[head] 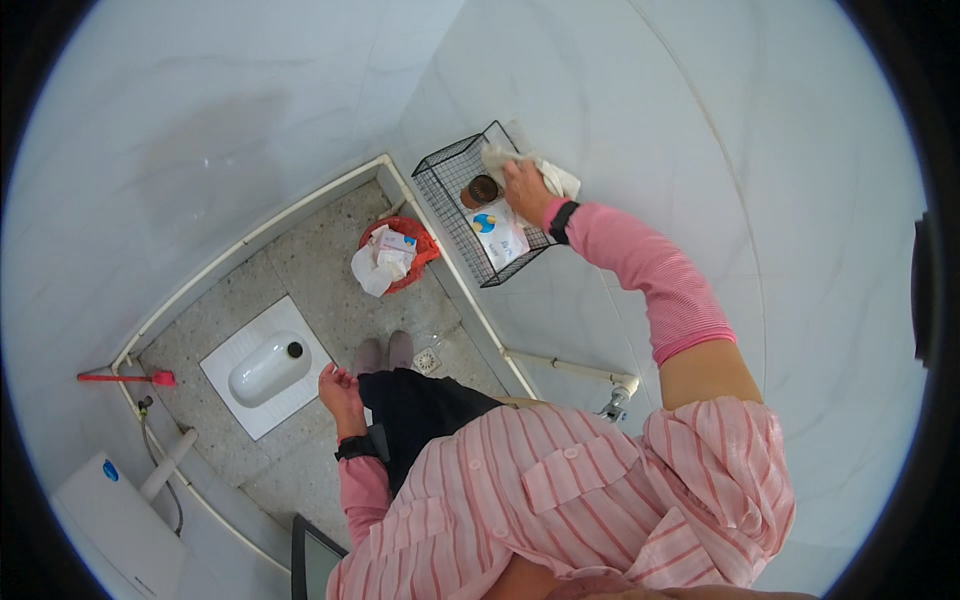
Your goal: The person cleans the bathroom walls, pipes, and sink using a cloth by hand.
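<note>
My right hand [526, 191] grips a pale cloth [555, 177] at the wall side of a black wire basket [442, 196] mounted on the tiled wall. Part of the cloth is hidden under my fingers. Inside the basket, close to that hand, are a dark brown round container [482, 190] and a white packet [499, 236] with a blue design and writing. My left hand [341, 391] hangs low by my dark trousers, fingers loosely curled and apart, with nothing visible in it.
A squat toilet [270, 369] is set in the speckled floor. Near the corner stands a red-lined bin [415, 279] full of paper. A red-handled brush [127, 378], a white cistern [124, 517], a floor drain [427, 361], wall pipes [255, 235] and a metal tap [613, 412] surround me.
</note>
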Action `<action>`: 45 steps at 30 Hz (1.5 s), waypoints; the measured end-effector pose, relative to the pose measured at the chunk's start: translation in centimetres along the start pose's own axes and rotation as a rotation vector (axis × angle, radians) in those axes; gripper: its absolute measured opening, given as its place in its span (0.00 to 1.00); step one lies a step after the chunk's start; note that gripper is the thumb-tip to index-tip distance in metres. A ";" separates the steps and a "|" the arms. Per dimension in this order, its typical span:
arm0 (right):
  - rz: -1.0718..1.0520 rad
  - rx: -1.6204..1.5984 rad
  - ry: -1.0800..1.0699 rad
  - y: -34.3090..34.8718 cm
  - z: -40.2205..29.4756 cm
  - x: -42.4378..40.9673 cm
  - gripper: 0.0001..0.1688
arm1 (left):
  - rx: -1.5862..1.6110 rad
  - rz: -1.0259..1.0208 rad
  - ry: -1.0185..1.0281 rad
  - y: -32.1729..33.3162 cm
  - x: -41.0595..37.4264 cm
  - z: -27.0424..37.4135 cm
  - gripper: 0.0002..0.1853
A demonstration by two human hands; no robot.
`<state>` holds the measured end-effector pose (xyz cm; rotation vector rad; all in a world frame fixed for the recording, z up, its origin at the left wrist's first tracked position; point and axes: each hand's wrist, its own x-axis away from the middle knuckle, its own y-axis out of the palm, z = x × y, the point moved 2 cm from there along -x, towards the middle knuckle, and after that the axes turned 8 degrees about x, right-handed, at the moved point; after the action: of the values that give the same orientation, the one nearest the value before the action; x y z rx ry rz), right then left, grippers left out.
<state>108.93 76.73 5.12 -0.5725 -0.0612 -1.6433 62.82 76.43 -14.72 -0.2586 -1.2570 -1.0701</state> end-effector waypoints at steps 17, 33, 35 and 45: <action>-0.128 -0.175 -0.092 -0.9 -2.8 5.8 0.20 | 0.138 0.128 0.028 -8.5 1.4 3.9 0.09; 0.034 -0.320 0.340 -3.4 0.1 9.8 0.12 | -0.078 -0.098 0.092 -10.6 -1.4 0.3 0.11; 0.092 -0.277 0.330 -3.3 1.5 9.6 0.13 | -0.063 -0.095 0.086 -10.3 -0.5 -0.8 0.13; 0.105 -0.306 0.296 -1.9 2.3 6.5 0.09 | -0.085 -0.079 0.172 -12.6 -2.1 -0.5 0.16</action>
<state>107.58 71.98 10.28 -0.5453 0.4371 -1.6286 53.63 70.58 -21.40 -0.1779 -1.0767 -1.1899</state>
